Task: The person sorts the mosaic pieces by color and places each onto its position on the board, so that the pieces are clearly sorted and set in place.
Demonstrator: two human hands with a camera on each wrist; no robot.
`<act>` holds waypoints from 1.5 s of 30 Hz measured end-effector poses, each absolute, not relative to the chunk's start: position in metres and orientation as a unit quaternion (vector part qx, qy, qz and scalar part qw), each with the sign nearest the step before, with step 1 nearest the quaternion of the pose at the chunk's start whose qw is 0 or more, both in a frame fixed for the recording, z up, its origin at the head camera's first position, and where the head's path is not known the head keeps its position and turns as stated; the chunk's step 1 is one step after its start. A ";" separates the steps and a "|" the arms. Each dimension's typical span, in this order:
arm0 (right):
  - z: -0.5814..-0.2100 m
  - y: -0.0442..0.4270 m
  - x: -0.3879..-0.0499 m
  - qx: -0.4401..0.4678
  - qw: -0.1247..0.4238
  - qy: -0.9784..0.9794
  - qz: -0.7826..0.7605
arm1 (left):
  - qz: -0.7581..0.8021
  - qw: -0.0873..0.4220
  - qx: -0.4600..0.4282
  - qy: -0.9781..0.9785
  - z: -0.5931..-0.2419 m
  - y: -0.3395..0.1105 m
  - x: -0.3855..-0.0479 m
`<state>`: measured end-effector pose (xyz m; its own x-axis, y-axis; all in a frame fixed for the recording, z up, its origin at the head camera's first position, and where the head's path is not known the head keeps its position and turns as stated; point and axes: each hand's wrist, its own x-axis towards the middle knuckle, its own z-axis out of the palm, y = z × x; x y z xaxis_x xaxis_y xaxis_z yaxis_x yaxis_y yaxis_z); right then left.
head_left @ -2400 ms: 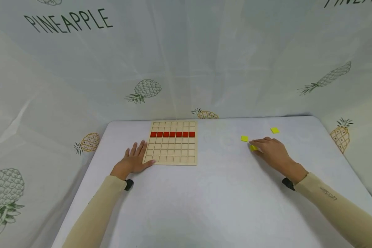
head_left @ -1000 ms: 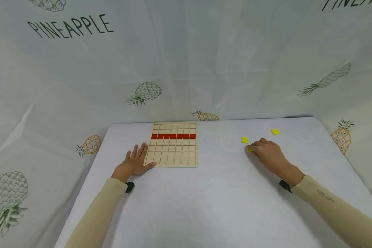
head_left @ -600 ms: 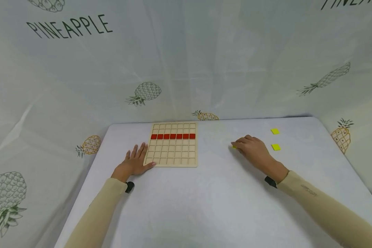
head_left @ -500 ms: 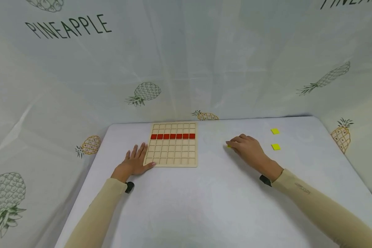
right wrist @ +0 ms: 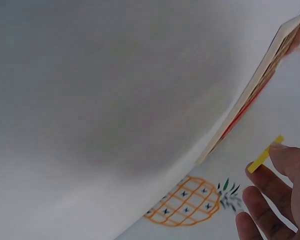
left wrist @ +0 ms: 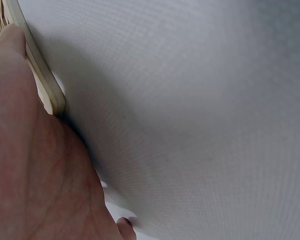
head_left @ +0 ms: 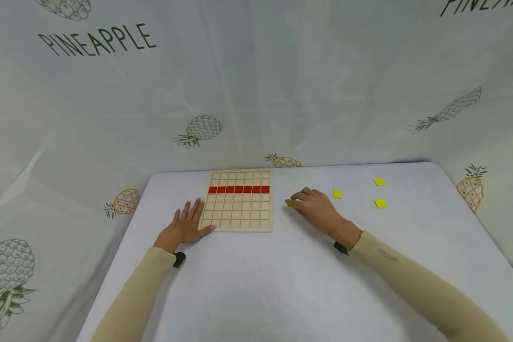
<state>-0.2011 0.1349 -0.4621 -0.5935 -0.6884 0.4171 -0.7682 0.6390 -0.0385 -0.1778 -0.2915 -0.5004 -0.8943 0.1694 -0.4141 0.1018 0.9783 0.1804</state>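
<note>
A wooden grid board [head_left: 235, 213] lies near the table's back edge, with one row of red square tiles [head_left: 238, 189] across it. My left hand [head_left: 184, 227] lies spread at the board's left side, its thumb on the front left corner; the left wrist view shows the thumb [left wrist: 12, 42] over the board's edge [left wrist: 45, 75]. Just right of the board, my right hand [head_left: 318, 211] pinches a yellow square tile [right wrist: 265, 154] between thumb and fingers. In the head view that tile is mostly hidden by the fingers.
Three loose yellow tiles lie to the right: one tile [head_left: 337, 194] behind the right hand, another tile [head_left: 380, 204] farther right, and a third tile [head_left: 379, 182] near the back. A pineapple-print cloth [head_left: 346, 95] hangs behind the white table [head_left: 248, 294].
My right hand has picked up a yellow tile and carried it left toward the board, uncovering two other tiles on the table. The left hand has stayed in place.
</note>
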 end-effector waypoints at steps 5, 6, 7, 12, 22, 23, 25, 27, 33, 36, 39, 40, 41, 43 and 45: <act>-0.461 0.110 -0.198 0.424 0.167 -0.886 0.088 | 0.080 0.215 0.072 0.971 -0.499 -0.291 -0.176; -0.461 0.104 -0.198 0.427 0.166 -0.885 0.084 | 0.081 0.215 0.072 0.971 -0.499 -0.291 -0.176; -0.461 0.098 -0.198 0.430 0.165 -0.884 0.080 | 0.081 0.216 0.071 0.970 -0.499 -0.291 -0.176; -0.463 0.069 -0.203 0.439 0.163 -0.881 0.065 | 0.081 0.219 0.068 0.970 -0.496 -0.289 -0.176; -0.461 0.006 -0.217 0.434 0.126 -0.888 0.086 | 0.091 0.213 0.067 0.971 -0.493 -0.288 -0.173; -0.461 0.000 -0.218 0.429 0.119 -0.891 0.088 | 0.089 0.213 0.067 0.971 -0.494 -0.288 -0.173; -0.460 -0.012 -0.220 0.421 0.105 -0.897 0.089 | 0.086 0.214 0.067 0.971 -0.494 -0.288 -0.173; -0.461 -0.023 -0.223 0.413 0.097 -0.902 0.082 | 0.084 0.214 0.068 0.971 -0.495 -0.289 -0.173; -0.460 -0.052 -0.232 0.404 0.087 -0.908 0.067 | 0.071 0.213 0.072 0.972 -0.498 -0.291 -0.175; -0.460 -0.063 -0.234 0.400 0.073 -0.911 0.071 | 0.069 0.214 0.071 0.972 -0.497 -0.290 -0.175; -0.461 -0.072 -0.237 0.393 0.055 -0.915 0.070 | 0.067 0.215 0.072 0.972 -0.496 -0.290 -0.175; -0.462 -0.075 -0.238 0.390 0.049 -0.917 0.071 | 0.069 0.215 0.072 0.972 -0.496 -0.290 -0.176; -0.462 -0.078 -0.238 0.387 0.044 -0.918 0.071 | 0.069 0.215 0.072 0.972 -0.496 -0.290 -0.176; -0.464 -0.083 -0.240 0.383 0.039 -0.920 0.068 | 0.071 0.214 0.072 0.972 -0.497 -0.289 -0.177; -0.464 -0.087 -0.241 0.379 0.035 -0.923 0.062 | 0.073 0.214 0.071 0.971 -0.498 -0.289 -0.177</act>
